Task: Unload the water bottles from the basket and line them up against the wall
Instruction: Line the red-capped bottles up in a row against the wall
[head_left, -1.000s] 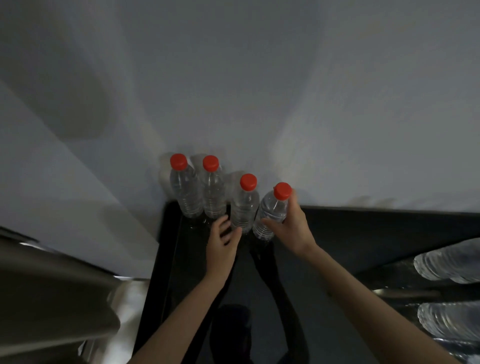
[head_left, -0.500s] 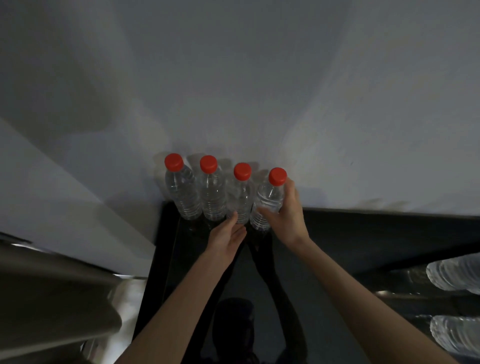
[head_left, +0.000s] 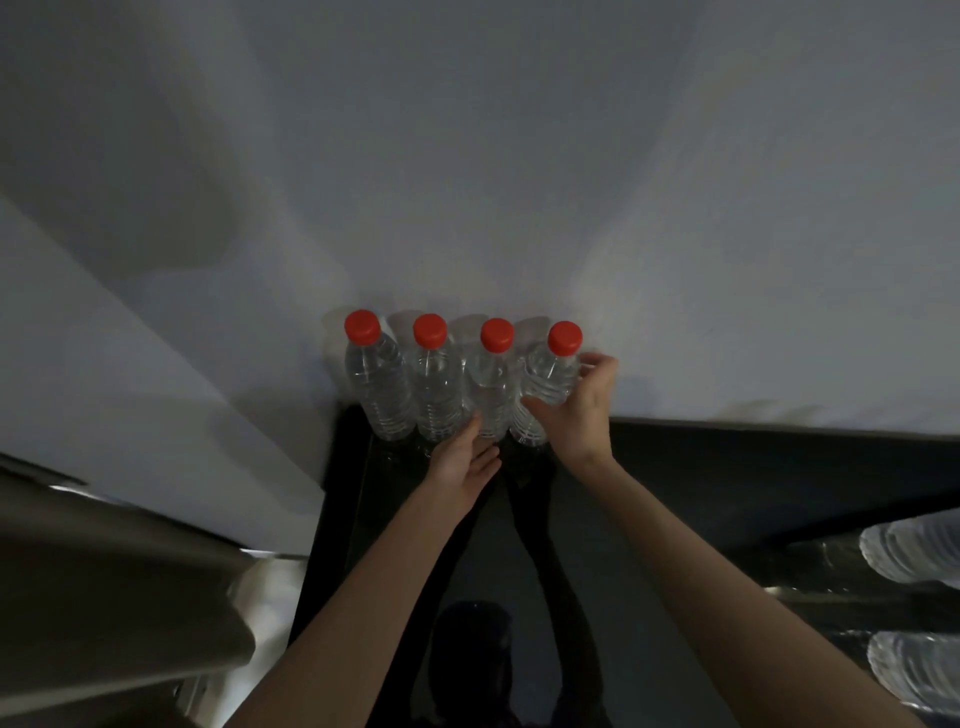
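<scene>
Water bottles (head_left: 462, 384) stand touching along the wall (head_left: 519, 182) mid-frame; right hand (head_left: 582, 410) grips the rightmost bottle (head_left: 551, 382), seemingly to seat it; left hand (head_left: 465, 460), fingers straight, braces the third bottle (head_left: 491, 387).

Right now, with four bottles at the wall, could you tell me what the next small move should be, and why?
Probably release the rightmost bottle and reach right for another. The right hand grips it, the left hand touches the third bottle, and all four stand upright against the wall, while more bottles lie at the right edge.
</scene>
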